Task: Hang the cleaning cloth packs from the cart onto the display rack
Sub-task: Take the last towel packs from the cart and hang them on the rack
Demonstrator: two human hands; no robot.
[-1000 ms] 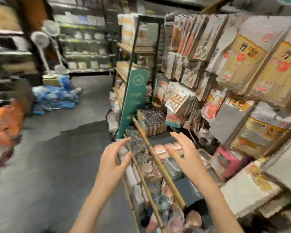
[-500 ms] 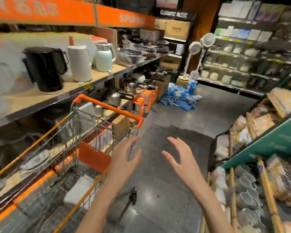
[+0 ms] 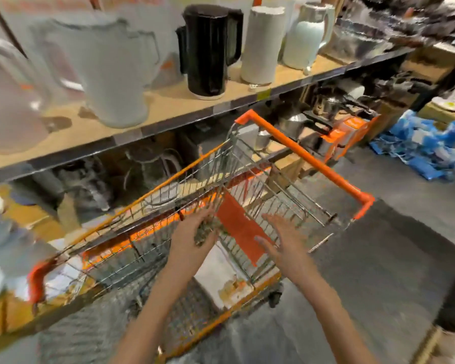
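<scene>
A wire shopping cart [image 3: 286,185] with an orange handle stands in front of me beside the shelving. A pale pack [image 3: 221,274] lies on its floor, blurred by motion. Both my hands reach over the cart's near side with fingers spread. My left hand [image 3: 193,239] hovers above the basket at the orange child-seat flap. My right hand [image 3: 281,240] is just to the right of that flap. Neither hand holds anything. The display rack is out of view.
A wooden shelf [image 3: 184,101] behind the cart carries a black kettle [image 3: 208,48] and white kettles [image 3: 116,69]. Pots and boxes fill the lower shelf. Blue packages [image 3: 426,145] lie on the grey floor at the right.
My view has swung left from the display rack to the cart and tilted down. Both empty hands have dropped toward the basket, staying spread.
</scene>
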